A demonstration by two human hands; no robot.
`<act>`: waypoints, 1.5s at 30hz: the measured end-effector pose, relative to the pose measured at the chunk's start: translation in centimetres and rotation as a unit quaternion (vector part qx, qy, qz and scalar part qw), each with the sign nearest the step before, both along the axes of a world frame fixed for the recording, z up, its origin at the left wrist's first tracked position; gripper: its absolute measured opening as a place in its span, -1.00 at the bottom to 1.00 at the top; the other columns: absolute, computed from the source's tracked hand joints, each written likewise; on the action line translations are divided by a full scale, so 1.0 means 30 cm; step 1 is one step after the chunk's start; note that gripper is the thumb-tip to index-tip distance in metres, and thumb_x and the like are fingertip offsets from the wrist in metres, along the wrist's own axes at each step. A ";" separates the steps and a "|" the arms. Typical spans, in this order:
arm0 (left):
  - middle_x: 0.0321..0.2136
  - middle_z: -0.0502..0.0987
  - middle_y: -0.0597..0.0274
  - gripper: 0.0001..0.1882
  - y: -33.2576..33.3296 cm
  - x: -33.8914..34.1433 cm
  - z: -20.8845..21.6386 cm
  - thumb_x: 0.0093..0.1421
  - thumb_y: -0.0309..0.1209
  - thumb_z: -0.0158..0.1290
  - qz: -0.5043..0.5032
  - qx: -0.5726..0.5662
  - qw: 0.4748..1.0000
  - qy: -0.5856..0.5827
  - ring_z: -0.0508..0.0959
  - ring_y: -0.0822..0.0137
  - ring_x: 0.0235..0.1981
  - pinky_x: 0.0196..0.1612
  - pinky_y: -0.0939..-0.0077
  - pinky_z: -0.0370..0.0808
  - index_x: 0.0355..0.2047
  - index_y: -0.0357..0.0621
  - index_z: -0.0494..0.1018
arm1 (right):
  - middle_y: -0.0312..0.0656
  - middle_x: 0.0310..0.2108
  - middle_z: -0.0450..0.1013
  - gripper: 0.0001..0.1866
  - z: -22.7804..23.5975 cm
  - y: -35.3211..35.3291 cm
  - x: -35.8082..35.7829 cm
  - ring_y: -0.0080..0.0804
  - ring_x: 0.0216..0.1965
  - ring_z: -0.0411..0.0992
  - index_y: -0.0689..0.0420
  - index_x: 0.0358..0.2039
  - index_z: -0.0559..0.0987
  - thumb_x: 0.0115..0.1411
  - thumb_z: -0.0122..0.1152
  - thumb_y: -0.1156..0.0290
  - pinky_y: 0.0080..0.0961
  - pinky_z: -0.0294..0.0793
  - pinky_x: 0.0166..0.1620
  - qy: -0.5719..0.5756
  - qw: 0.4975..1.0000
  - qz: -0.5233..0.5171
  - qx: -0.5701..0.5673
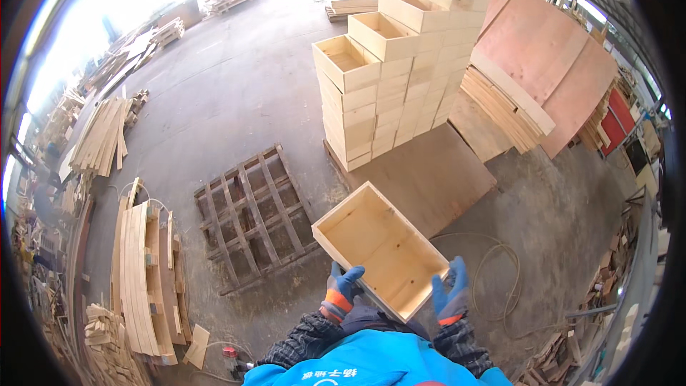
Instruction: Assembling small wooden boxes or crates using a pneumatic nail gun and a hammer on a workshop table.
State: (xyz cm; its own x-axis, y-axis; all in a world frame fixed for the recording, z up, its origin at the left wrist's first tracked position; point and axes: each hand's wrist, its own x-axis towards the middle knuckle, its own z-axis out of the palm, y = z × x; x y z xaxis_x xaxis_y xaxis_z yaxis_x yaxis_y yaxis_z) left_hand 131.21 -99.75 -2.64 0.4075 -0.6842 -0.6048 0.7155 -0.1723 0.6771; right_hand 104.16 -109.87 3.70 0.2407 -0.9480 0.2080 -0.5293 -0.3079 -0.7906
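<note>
An open-topped, pale wooden box (382, 246) is held in front of my body, its bare inside and a few dark knots facing up. My left hand (344, 287), in a blue and orange work glove, grips the box's near left side. At its right end, my right hand (450, 292) in a matching glove holds the box by the near right corner, thumb and fingers against the wall. The undersides of both grips are hidden. Beyond the box rises a tall stepped stack of similar wooden boxes (400, 93), standing on a brown board (436, 193).
A slatted wooden pallet (261, 221) lies on the floor to the left. Further left are bundled planks (139, 279) and a pile of boards (103, 136). Large plywood sheets (550, 64) lean at the right. A hose (514, 264) coils on the floor near my right hand.
</note>
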 end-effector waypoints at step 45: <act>0.20 0.54 0.20 -0.23 -2.228 1.924 0.431 0.26 0.15 0.26 -0.106 -0.112 0.977 -0.148 0.57 0.14 0.09 -0.02 0.05 0.56 0.35 0.05 0.41 | -0.11 0.21 0.43 -0.20 0.177 -2.004 1.869 -0.17 0.13 0.51 -0.04 0.41 0.31 0.31 0.38 -0.11 -0.10 0.60 0.09 -0.445 0.797 0.036 0.406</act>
State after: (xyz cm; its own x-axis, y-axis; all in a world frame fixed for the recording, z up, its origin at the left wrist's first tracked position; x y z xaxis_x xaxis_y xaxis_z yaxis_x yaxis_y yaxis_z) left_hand 188.94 -166.59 10.29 0.3766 -0.8738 -0.3077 0.4470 -0.1196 0.8865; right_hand 160.23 -169.98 8.99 0.4007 -0.8472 -0.3489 0.3485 0.4932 -0.7971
